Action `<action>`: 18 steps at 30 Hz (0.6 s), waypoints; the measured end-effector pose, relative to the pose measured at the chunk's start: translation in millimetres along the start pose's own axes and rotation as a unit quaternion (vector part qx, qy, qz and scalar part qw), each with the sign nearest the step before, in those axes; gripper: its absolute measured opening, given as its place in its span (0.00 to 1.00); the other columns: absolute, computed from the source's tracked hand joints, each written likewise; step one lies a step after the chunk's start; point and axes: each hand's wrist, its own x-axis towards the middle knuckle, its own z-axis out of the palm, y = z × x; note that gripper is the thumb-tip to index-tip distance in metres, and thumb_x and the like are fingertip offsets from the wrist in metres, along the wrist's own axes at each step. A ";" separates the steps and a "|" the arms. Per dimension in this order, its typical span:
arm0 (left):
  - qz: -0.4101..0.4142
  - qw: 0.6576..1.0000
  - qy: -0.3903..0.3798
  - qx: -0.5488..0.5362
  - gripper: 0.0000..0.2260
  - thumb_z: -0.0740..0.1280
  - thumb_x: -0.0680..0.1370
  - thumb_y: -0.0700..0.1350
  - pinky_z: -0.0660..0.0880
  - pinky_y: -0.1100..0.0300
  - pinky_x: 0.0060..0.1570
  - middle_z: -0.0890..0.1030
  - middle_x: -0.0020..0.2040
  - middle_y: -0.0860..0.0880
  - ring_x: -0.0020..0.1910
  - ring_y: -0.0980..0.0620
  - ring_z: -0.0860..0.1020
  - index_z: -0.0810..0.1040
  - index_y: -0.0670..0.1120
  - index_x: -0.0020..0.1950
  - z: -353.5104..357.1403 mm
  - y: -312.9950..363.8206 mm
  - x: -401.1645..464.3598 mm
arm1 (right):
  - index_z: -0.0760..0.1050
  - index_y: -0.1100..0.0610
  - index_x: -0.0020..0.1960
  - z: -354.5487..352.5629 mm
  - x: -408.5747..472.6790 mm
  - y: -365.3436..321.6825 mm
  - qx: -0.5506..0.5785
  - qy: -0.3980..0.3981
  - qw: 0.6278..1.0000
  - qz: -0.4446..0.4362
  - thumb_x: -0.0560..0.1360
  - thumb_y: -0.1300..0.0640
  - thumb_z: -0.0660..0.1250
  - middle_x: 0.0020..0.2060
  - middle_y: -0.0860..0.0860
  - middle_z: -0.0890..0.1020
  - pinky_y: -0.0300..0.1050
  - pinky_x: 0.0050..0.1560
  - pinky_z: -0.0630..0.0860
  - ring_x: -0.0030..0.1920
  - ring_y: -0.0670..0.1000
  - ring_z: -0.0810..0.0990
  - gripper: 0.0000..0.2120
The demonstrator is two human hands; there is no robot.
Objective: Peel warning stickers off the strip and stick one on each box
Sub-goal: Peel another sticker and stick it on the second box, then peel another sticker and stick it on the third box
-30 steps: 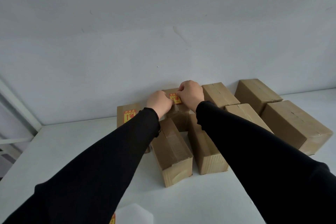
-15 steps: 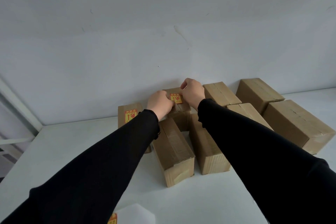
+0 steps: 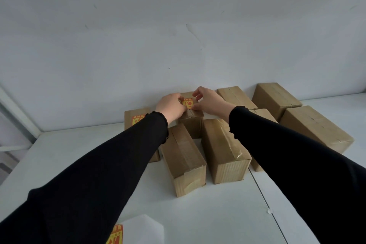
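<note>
You have eight boxes on the white table (image 3: 59, 156). Two carry stickers: the far-left box (image 3: 136, 114) and the middle back box (image 3: 193, 119). Your left hand (image 3: 171, 106) and right hand (image 3: 210, 101), fingers curled, touch the edges of its sticker (image 3: 187, 103). The strip (image 3: 115, 234) lies nearest you.

One view only, from a wide-angle camera on the person's head, looking forward and down along both outstretched black sleeves. It sits close over the near edge of the white table (image 3: 198, 214), so the forearms fill the lower corners. It faces the pale wall (image 3: 178, 35) straight ahead, which takes up the whole upper half. The cardboard boxes (image 3: 223, 150) sit mid-frame at arm's reach, hands meeting at the far row. The wide lens bends the table's edges.
</note>
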 end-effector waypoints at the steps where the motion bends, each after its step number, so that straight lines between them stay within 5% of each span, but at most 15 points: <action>1: -0.006 1.000 -0.007 0.002 0.19 0.67 0.78 0.46 0.75 0.55 0.52 0.78 0.65 0.45 0.59 0.45 0.77 0.75 0.46 0.70 -0.6 0.2 1.2 | 0.72 0.55 0.66 0.4 -0.9 0.2 -0.001 0.004 1.000 0.000 0.76 0.56 0.73 0.59 0.52 0.78 0.37 0.41 0.75 0.53 0.51 0.78 0.21; 5: -0.018 1.000 -0.021 0.000 0.19 0.67 0.79 0.47 0.75 0.56 0.51 0.79 0.64 0.44 0.57 0.46 0.77 0.75 0.46 0.69 -2.6 1.1 2.4 | 0.71 0.56 0.66 -0.3 -4.2 -0.2 -0.005 0.006 1.000 0.001 0.76 0.57 0.72 0.59 0.53 0.78 0.37 0.41 0.74 0.54 0.52 0.78 0.20; 10: 0.004 1.000 0.014 -0.004 0.18 0.61 0.80 0.41 0.71 0.57 0.59 0.75 0.70 0.46 0.67 0.45 0.74 0.74 0.47 0.70 -21.7 -6.7 -18.1 | 0.72 0.55 0.66 -12.4 -21.0 -4.6 -0.050 0.057 0.997 -0.003 0.78 0.61 0.67 0.57 0.50 0.78 0.37 0.41 0.71 0.51 0.50 0.76 0.17; 18: 0.120 0.990 0.059 0.048 0.12 0.61 0.80 0.41 0.72 0.58 0.50 0.79 0.52 0.52 0.51 0.51 0.77 0.80 0.49 0.60 -79.5 -35.7 -128.2 | 0.76 0.54 0.61 -9.1 -114.4 -49.9 -0.115 0.099 0.978 -0.143 0.79 0.59 0.64 0.56 0.50 0.79 0.44 0.50 0.75 0.54 0.51 0.77 0.11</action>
